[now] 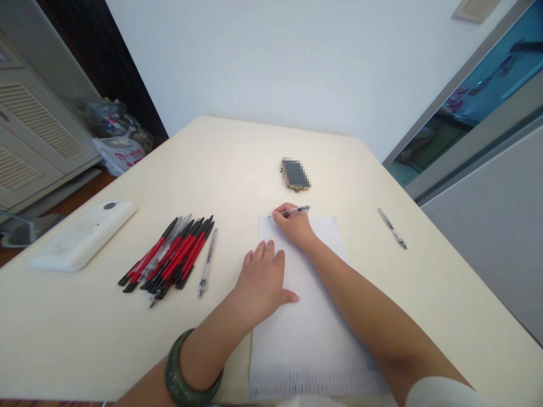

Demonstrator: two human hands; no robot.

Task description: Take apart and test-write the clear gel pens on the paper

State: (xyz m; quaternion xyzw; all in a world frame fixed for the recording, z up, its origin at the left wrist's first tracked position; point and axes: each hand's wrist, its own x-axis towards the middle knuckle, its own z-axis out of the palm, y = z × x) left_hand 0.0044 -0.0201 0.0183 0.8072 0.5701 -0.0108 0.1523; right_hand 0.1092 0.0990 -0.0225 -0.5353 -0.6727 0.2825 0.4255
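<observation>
My right hand [294, 226] is closed round a clear ballpoint pen [299, 210], its tip down near the top left corner of a white sheet of paper [314, 328]. Spread flat, my left hand [265, 277] rests across the sheet's left edge and holds nothing. Rows of short dark strokes run along the paper's near edge. A single clear pen [207, 264] lies to the left of my left hand. Beyond it is a heap of red-and-black pens [178, 257] with a few clear ones mixed in.
Another clear pen [392, 228] lies at the right of the cream table [237, 164]. A phone-like, partly blurred object [296, 173] is behind the paper. At the left lies a white, rounded device [85, 237]. Plastic bags [121, 147] stand on the floor beyond the table.
</observation>
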